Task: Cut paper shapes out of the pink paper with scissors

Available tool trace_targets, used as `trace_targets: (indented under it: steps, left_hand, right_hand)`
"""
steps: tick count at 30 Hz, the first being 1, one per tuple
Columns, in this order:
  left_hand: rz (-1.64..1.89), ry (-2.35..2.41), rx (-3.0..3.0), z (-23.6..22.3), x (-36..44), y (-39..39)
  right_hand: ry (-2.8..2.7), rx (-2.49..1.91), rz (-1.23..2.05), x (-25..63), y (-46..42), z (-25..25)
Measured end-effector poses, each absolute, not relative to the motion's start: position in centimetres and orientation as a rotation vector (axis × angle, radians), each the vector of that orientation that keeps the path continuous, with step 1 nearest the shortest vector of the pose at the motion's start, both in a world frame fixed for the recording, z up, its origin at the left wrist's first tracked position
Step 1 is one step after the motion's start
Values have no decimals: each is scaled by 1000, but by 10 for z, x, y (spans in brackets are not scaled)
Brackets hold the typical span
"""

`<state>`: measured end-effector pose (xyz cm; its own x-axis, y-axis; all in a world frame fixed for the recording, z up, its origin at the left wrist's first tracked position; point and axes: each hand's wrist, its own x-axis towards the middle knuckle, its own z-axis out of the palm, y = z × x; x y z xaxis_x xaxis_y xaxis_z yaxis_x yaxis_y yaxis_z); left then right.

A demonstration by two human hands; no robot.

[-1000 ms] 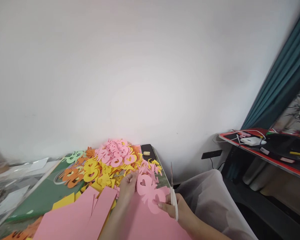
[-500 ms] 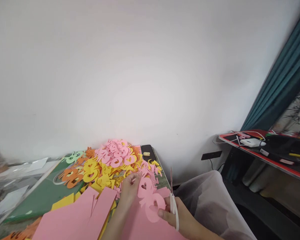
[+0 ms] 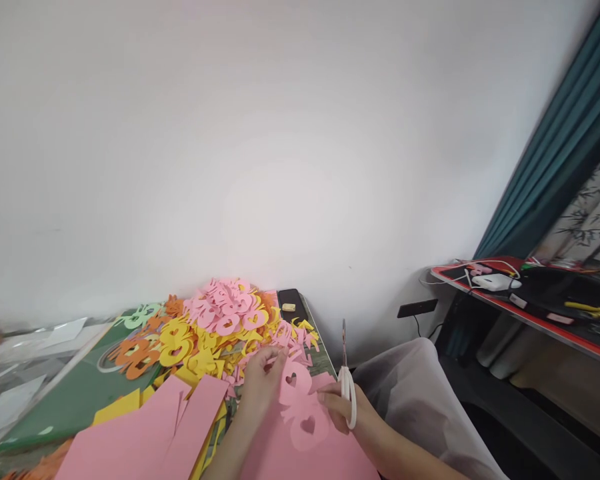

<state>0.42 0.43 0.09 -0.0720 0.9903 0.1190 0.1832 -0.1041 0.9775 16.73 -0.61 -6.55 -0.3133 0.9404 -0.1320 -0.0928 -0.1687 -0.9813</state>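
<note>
Pink paper (image 3: 300, 400) with heart-shaped holes cut through it curves up from a larger sheet, pinched between the curled fingers (image 3: 275, 357) of the left hand (image 3: 263, 383). The right hand (image 3: 343, 407) closes around the white loop handles of scissors (image 3: 347, 390), blades shut and pointing up, its fingertips resting on the paper. Beside them, a heap of pink, yellow and orange paper cut-outs (image 3: 220, 320) lies on a green cutting mat (image 3: 65, 400), with flat pink sheets (image 3: 145, 427) in front. A black phone (image 3: 291, 303) sits behind the heap, near a white wall (image 3: 230, 147). To the right, a red-edged shelf (image 3: 530, 319) holds a white gadget (image 3: 495, 283) beneath a teal curtain (image 3: 545, 147).
</note>
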Motion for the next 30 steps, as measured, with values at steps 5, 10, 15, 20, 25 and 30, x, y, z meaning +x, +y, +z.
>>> trace_targets:
  steps: [5, 10, 15, 20, 25, 30]
  left_hand:
    - [1190, 1355, 1413, -4, 4, 6]
    - [1405, 1546, 1566, -1, 7, -1]
    - [1502, 1585, 1847, 17, 22, -18]
    - [1046, 1284, 1763, 4, 26, -19]
    - [947, 1176, 1440, -10, 29, -15]
    - [894, 1043, 1416, -1, 31, -17]
  right_hand:
    - [-1231, -1107, 1633, 166, -8, -63]
    - [-1138, -1160, 1544, 166, -10, -53]
    - [-880, -1175, 1601, 170, -9, -46]
    - [-663, -1007, 1775, 178, -10, -41]
    - [-722, -939, 1783, 179, -7, -40]
    - [-809, -847, 1829, 175, -10, -37]
